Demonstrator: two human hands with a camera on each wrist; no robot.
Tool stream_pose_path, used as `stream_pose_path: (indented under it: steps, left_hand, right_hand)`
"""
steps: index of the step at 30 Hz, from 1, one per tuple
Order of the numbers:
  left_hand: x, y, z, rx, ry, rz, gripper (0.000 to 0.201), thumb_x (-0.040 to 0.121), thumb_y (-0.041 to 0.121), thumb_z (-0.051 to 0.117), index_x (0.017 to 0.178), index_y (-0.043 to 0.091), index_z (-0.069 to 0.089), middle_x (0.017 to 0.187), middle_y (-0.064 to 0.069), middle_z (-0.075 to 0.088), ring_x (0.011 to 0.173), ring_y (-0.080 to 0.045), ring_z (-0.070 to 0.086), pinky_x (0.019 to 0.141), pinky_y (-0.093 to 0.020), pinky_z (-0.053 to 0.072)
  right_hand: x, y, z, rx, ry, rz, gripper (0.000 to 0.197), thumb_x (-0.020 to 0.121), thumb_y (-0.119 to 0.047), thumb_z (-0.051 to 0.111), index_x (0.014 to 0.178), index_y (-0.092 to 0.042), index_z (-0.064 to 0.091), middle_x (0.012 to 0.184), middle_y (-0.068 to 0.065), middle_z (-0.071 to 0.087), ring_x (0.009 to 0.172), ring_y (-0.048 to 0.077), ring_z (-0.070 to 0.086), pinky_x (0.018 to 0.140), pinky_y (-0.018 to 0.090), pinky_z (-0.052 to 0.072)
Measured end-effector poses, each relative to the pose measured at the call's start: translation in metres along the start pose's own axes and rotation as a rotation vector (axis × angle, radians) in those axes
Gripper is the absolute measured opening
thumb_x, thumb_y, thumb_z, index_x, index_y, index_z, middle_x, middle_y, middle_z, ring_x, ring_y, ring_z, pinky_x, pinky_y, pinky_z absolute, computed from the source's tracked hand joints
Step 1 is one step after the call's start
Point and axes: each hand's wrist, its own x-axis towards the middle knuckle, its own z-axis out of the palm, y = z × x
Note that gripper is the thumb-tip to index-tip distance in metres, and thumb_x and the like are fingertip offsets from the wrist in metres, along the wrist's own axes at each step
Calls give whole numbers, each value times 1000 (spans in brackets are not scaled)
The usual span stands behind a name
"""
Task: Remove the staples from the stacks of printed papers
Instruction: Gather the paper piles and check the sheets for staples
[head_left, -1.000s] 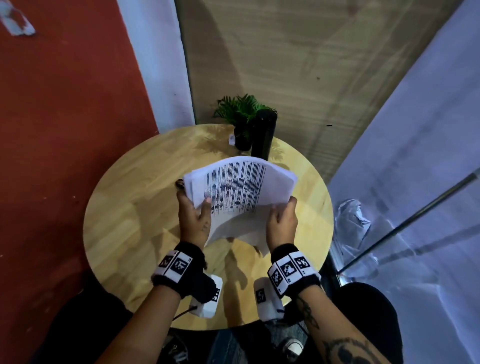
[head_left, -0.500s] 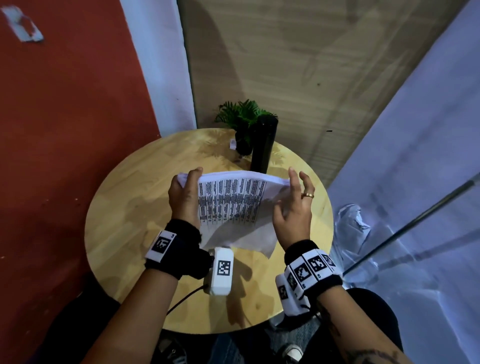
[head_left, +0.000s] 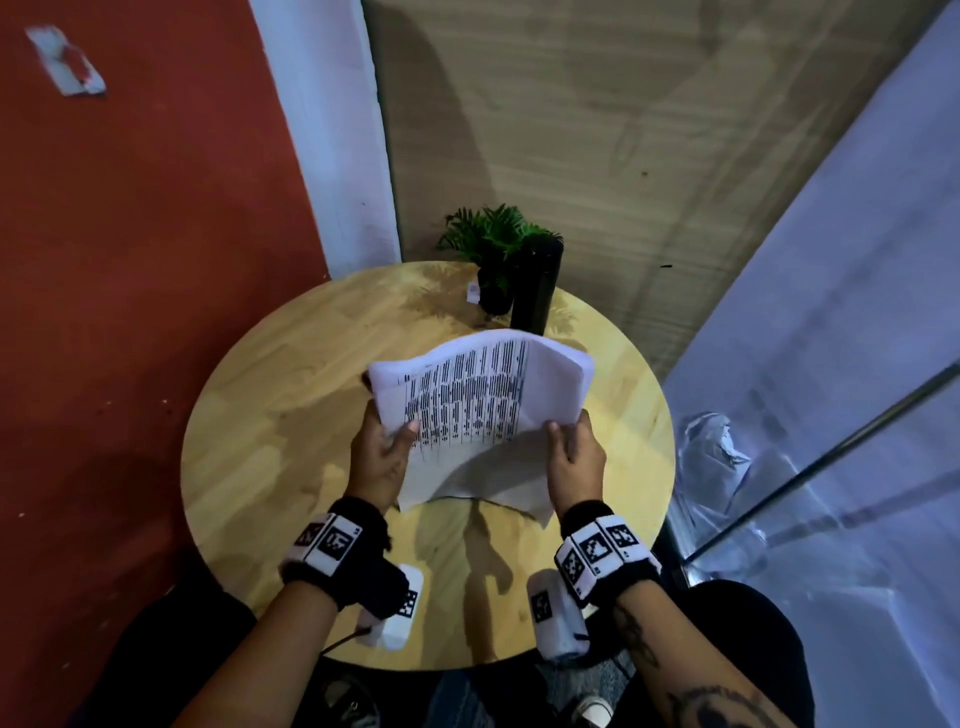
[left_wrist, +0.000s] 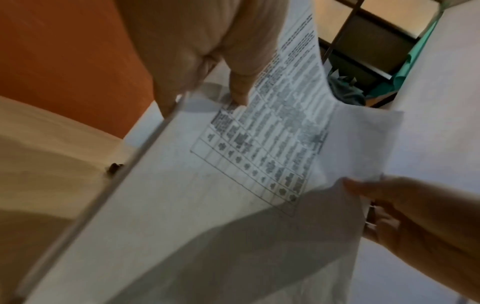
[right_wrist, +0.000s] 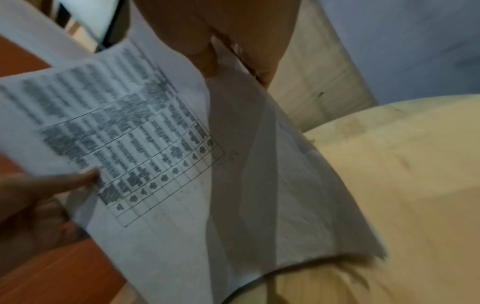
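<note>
A stack of printed papers (head_left: 467, 410) with a table of dark text is held up off the round wooden table (head_left: 280, 415), its far edge curling over to the right. My left hand (head_left: 382, 452) grips the stack's left edge, thumb on the printed face. My right hand (head_left: 574, 457) pinches the right edge. In the left wrist view the papers (left_wrist: 207, 205) fill the middle, the right hand (left_wrist: 415, 216) at their far side. The right wrist view shows the papers (right_wrist: 182, 185) and the left hand (right_wrist: 39, 191). No staple is visible.
A small potted plant (head_left: 488, 244) and a tall black bottle (head_left: 535, 286) stand at the table's far edge, just behind the papers. A small dark object (left_wrist: 114, 167) lies on the tabletop left of the stack. A red wall is on the left, a glass panel on the right.
Both hands have slid down to the stack's near part. The right hand, spread against the edge before, now pinches it. The papers stand higher and curl over at the far right.
</note>
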Motion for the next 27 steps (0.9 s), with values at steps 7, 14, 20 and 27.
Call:
stream_pose_path:
  steps: [7,14,20,27]
  left_hand:
    - [-7,-1,13,-21,172,72,48,80,23,56,124,9,41,108,0,59,94,-5,61,89,-24,48]
    - [-3,-17,5,47,110,-3,35,87,3,58,116,7,38,110,-6,53,86,4,60,74,-11,43]
    - [10,-13,-27,107,-2,17,33,89,13,53,119,6,41,124,-8,53,112,-24,53,90,-30,41]
    - [-7,-70,-128,-93,253,-546,17,94,-5,43,91,6,56,97,-16,62,58,-13,64,61,-25,54]
  right_hand:
    - [-29,-13,12,54,42,-11,33,90,-20,42,110,6,47,92,19,60,81,23,53,60,26,27]
    - [-23,15,18,19,-70,202,21,91,4,45,111,4,38,106,18,49,98,30,49,64,25,25]
    - [-12,-3,19,-120,-107,54,10,97,-8,40,89,-7,34,81,13,49,73,23,43,60,31,25]
    - [-10,-11,93,-483,-728,124,40,93,-14,45,131,-5,34,120,22,55,108,35,55,79,35,41]
